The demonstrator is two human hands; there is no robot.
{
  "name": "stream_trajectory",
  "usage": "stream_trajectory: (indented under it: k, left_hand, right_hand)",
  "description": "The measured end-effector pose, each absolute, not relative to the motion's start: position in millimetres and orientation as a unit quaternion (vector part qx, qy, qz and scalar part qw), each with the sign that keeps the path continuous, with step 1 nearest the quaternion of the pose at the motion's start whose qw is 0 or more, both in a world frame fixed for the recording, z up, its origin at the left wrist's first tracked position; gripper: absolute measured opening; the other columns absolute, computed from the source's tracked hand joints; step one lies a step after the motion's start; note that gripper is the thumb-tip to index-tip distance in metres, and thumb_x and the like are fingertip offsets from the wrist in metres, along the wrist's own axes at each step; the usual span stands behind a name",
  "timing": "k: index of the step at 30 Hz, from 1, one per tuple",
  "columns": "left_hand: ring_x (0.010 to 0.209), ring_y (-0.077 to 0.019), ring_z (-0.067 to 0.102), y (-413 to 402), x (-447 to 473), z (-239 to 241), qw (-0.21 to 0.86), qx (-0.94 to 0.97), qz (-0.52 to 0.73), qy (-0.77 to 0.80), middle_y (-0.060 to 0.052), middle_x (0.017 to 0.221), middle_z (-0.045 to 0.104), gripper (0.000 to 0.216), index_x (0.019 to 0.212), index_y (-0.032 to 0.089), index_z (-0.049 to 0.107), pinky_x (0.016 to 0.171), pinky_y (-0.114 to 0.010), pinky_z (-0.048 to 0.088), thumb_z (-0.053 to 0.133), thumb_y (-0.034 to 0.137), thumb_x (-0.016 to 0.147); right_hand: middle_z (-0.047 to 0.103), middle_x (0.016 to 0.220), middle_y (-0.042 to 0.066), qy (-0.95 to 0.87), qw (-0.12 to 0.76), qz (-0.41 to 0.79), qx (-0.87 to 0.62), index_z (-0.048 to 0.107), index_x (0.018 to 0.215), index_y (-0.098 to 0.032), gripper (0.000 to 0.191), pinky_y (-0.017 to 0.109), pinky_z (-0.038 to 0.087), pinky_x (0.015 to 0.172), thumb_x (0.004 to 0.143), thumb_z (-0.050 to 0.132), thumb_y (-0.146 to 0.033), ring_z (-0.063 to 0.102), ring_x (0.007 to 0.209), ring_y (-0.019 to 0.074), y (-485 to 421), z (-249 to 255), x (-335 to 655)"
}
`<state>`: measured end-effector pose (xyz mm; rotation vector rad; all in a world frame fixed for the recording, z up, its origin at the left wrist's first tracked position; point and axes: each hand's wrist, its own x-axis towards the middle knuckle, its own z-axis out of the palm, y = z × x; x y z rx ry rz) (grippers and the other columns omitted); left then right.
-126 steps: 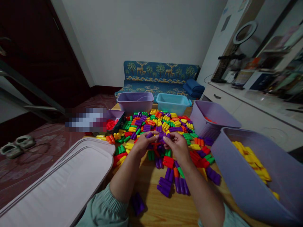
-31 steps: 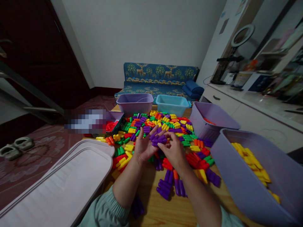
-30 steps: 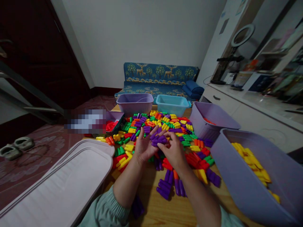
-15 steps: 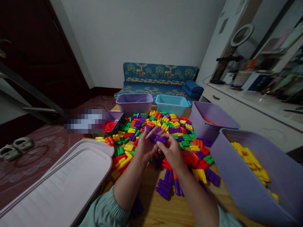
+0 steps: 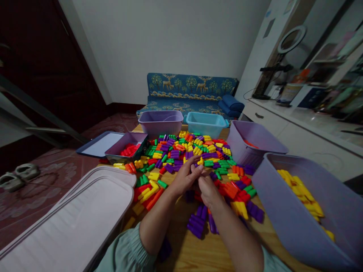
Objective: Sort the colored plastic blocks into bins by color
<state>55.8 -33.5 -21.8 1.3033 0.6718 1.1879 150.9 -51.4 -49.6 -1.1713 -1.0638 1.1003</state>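
Observation:
My left hand (image 5: 185,177) and my right hand (image 5: 207,185) meet over the middle of the pile, fingers closed and pressed against each other. Whatever lies between them is hidden by the fingers. Around them spreads a heap of plastic tube-shaped building blocks in purple, yellow, green, red and orange. A yellow block (image 5: 200,161) shows just beyond my fingertips. Joined purple blocks (image 5: 196,226) lie on the wooden table (image 5: 184,249) nearer to me, below my hands. Orange blocks (image 5: 230,190) sit to the right of my right hand.
A large purple bin (image 5: 309,226) with yellow blocks stands at right, another purple bin (image 5: 241,145) behind it. A purple tub (image 5: 161,122) and a blue tub (image 5: 205,122) line the far edge. At left are a box (image 5: 136,151) with red pieces and white lids (image 5: 76,223).
My hands have come together and closed. The purple blocks seen between them before are now out of sight. My left hand's spread fingers have folded in toward the right hand.

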Motion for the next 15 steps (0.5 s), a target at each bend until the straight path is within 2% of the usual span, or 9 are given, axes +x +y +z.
stream_trajectory:
  k: [6,9,12,15]
  left_hand:
    - [0.114,-0.0328,0.057,-35,56,-23,0.528,0.618,0.48,0.331,-0.01,0.119,0.066,0.043,0.119,0.022,0.067,0.103,-0.042,0.039,0.063,0.044,0.084]
    - [0.109,-0.0322,0.059,-35,56,-23,0.528,0.613,0.478,0.341,-0.009,0.113,0.069,0.041,0.115,0.021,0.07,0.1,-0.04,0.041,0.064,0.046,0.082]
    - [0.108,-0.0323,0.06,-33,55,-23,0.522,0.614,0.483,0.343,-0.009,0.111,0.07,0.04,0.111,0.021,0.072,0.1,-0.04,0.041,0.067,0.045,0.08]
    - [0.11,-0.0323,0.059,-30,54,-26,0.508,0.624,0.478,0.351,-0.01,0.114,0.069,0.043,0.114,0.021,0.07,0.102,-0.042,0.041,0.071,0.043,0.077]
  right_hand:
    - [0.071,0.083,0.003,-0.354,0.563,0.578,-0.473,0.062,0.102,-0.022,0.042,0.029,0.055,0.057,0.073,0.069,-0.051,0.068,0.074,0.0206,-51,-44,150]
    - [0.07,0.076,0.001,-0.293,0.559,0.62,-0.465,0.061,0.095,-0.021,0.041,0.029,0.053,0.05,0.069,0.073,-0.049,0.066,0.064,0.0191,-53,-39,151]
    - [0.068,0.071,0.001,-0.25,0.571,0.638,-0.452,0.061,0.089,-0.021,0.035,0.029,0.053,0.047,0.072,0.071,-0.05,0.064,0.059,0.018,-53,-34,154]
    - [0.072,0.083,0.005,-0.219,0.602,0.643,-0.42,0.064,0.094,-0.021,0.036,0.03,0.056,0.052,0.077,0.066,-0.053,0.068,0.071,0.0202,-51,-30,157]
